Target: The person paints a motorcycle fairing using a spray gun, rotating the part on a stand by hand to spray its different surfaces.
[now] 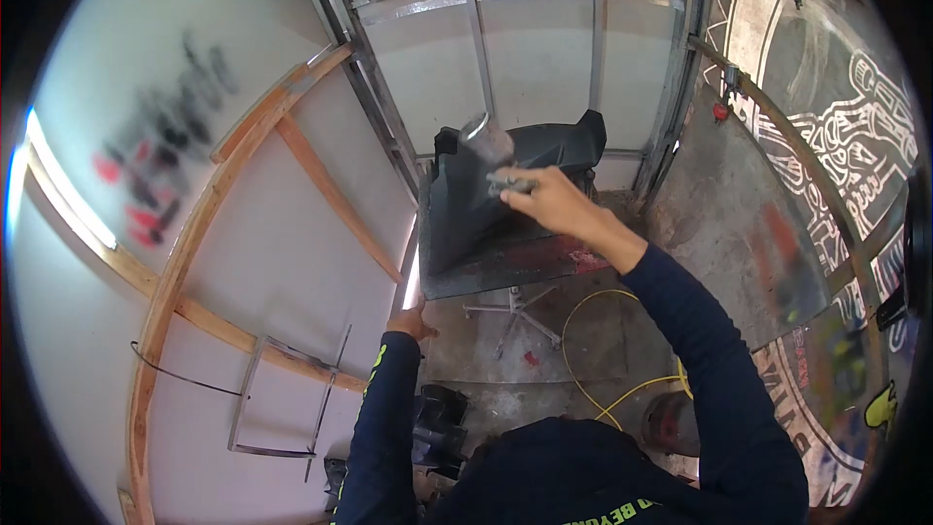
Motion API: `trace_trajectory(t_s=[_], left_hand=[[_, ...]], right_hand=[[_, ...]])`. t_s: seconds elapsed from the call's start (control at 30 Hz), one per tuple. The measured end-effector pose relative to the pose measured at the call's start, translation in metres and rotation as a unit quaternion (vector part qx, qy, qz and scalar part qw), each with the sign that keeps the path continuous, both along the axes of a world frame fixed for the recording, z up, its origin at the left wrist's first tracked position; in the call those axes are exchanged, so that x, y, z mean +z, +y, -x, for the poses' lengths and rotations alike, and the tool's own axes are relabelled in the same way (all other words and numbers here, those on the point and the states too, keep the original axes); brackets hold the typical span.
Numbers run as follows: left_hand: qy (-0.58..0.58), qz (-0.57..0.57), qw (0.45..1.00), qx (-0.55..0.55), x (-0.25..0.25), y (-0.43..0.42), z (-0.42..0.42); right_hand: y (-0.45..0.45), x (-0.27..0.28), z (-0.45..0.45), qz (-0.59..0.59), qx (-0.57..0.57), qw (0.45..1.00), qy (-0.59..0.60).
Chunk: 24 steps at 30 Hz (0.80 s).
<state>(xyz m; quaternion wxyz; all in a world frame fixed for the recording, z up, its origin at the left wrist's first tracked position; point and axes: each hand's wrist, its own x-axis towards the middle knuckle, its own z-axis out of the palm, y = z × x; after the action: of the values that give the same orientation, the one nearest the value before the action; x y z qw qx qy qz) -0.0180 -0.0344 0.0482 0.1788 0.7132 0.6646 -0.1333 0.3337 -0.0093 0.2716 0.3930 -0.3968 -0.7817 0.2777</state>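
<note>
My right hand (552, 200) is closed around a spray gun (507, 185) with a clear cup (486, 139), tilted above a black molded panel (525, 156). The gun and cup are slightly blurred. Under the panel is a dark work table (476, 277) with worn red patches along its front. My left hand (414, 323) is at the table's near left corner, thumb and a finger apart; its other fingers are hard to make out. The fingertip seems to touch the corner, though contact is not certain.
A wheeled stand base (513, 311) shows beneath the table. A yellow hose (573, 350) curls over the floor by a dark red container (671, 423). Black parts (440, 423) lie at lower left. A wire frame (282, 399) is against the left wall; another spray gun (727, 87) hangs right.
</note>
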Motion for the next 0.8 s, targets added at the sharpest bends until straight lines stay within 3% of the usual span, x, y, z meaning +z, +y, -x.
trace_trajectory(t_s=[0.13,0.2,0.27,0.33,0.47,0.53,0.8], left_hand=[[0.008,-0.015,1.0,0.002,0.002,-0.003,-0.004],[0.014,-0.012,1.0,-0.009,0.0,0.001,-0.005],[0.02,-0.011,1.0,-0.021,-0.001,0.005,-0.008],[0.036,0.008,0.999,-0.024,0.006,0.002,-0.014],[0.075,0.046,0.996,0.006,0.022,-0.003,-0.034],[0.027,0.033,0.999,-0.006,0.014,-0.003,-0.028],[0.046,0.016,0.999,-0.022,0.002,0.0,-0.024]], right_hand=[[-0.019,-0.004,0.006,-0.012,0.024,1.0,0.011],[-0.032,0.019,0.012,0.173,0.009,0.982,0.078],[-0.019,0.018,0.015,0.169,0.019,0.977,0.128],[-0.01,0.024,0.018,0.173,-0.045,0.975,0.132],[-0.007,0.026,-0.004,0.184,-0.077,0.975,0.099],[-0.011,0.026,-0.018,0.191,-0.114,0.973,0.067],[-0.005,0.02,-0.08,0.145,-0.225,0.961,0.067]])
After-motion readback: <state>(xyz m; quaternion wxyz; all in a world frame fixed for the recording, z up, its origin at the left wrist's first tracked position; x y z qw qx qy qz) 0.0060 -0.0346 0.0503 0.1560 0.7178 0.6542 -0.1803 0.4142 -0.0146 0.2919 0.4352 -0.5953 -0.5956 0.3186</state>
